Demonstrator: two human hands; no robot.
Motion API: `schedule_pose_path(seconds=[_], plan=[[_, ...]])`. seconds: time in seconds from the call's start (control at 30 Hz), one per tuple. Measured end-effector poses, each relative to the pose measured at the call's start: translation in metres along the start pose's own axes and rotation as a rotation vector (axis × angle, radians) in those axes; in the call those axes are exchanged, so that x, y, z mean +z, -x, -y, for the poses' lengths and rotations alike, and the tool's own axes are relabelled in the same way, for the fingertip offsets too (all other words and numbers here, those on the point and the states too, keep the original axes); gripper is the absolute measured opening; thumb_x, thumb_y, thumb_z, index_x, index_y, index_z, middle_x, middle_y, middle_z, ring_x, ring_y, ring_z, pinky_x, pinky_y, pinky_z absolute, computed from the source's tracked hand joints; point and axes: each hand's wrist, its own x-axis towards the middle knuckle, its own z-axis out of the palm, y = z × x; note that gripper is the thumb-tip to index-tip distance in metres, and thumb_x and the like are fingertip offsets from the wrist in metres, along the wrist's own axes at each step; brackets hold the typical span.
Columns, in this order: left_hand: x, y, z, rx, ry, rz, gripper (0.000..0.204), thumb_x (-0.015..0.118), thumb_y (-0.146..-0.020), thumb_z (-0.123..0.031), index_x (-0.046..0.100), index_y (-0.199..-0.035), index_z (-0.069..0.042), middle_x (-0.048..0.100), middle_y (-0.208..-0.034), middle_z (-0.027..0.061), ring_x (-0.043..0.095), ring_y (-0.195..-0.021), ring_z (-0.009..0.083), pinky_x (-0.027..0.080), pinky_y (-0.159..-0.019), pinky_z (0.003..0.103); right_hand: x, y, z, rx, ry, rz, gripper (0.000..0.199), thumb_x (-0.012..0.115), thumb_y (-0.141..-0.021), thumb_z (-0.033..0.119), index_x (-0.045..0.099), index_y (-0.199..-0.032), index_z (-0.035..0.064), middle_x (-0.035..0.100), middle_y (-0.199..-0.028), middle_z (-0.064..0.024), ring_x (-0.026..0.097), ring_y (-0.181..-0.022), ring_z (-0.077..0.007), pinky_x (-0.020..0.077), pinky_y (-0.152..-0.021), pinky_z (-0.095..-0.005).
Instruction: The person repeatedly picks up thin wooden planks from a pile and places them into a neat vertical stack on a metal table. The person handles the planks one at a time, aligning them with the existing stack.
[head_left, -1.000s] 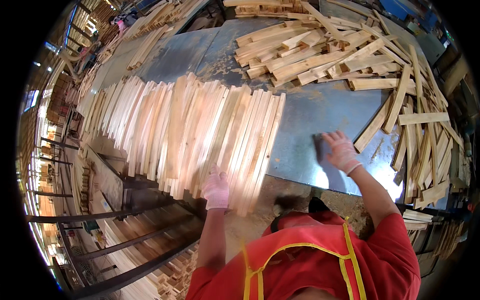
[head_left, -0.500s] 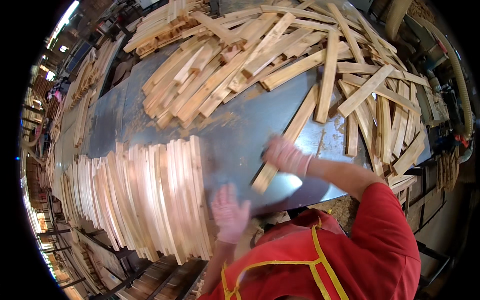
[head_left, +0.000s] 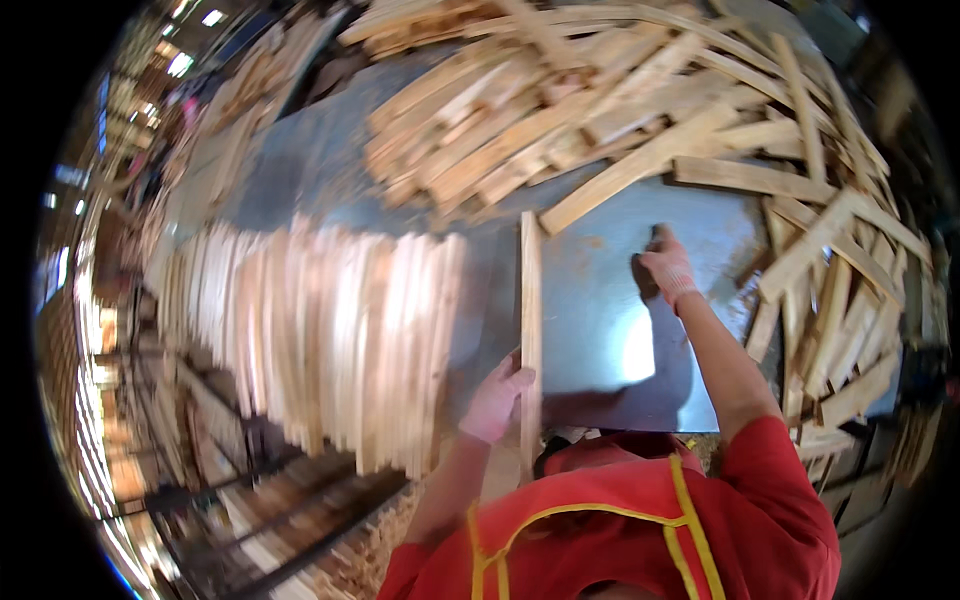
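A pale wooden slat [head_left: 531, 310] stands on its narrow edge on the metal tabletop in front of me, running away from my body. My left hand [head_left: 495, 402], in a pinkish glove, grips its near part from the left side, with some fingers hidden. My right hand [head_left: 668, 265], also gloved, is over the bare metal to the right, apart from the slat. Its thumb and forefinger are apart, and I see nothing held; the fingertips look dark. Left of the slat stands a tight row of upright slats [head_left: 340, 340], blurred by motion.
A loose heap of slats [head_left: 560, 110] covers the far side of the table [head_left: 610, 350]. More slats lie crisscrossed [head_left: 835, 270] at the right. Below the row at lower left are dark rails and stacked wood, smeared by motion.
The slat that lay slanting under my right hand now stands on edge, farther left, in my left hand. My right hand has let go and moved away to the right. The view has shifted.
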Motion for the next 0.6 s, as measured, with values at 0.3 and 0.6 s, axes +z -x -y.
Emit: schedule_pose_path(seconds=[0.3,0.6], plan=[[-0.05,0.06,0.006,0.225,-1.702,-0.625,0.079,0.072,-0.084,-0.033,0.049,-0.155,-0.006,0.045,-0.156,0.0128,0.042,-0.146,0.0341,0.037,-0.119,0.047,0.072,0.072,0.0,-0.064,-0.328,0.355,0.072,0.072,-0.09,0.005,0.047,-0.157,-0.0001,0.072,-0.118,-0.0102,0.067,-0.105,-0.0191,0.0525,-0.094,-0.0312],[-0.095,0.08,0.009,0.462,-1.776,-0.731,0.08,0.077,-0.082,-0.028,0.048,-0.154,-0.008,0.046,-0.154,0.0144,0.042,-0.143,0.0363,0.033,-0.121,0.055,0.029,0.035,0.06,-0.559,0.491,0.056,0.07,0.076,-0.086,0.014,0.052,-0.15,0.0043,0.067,-0.136,-0.0193,0.064,-0.126,-0.0391,0.0516,-0.107,-0.0457]])
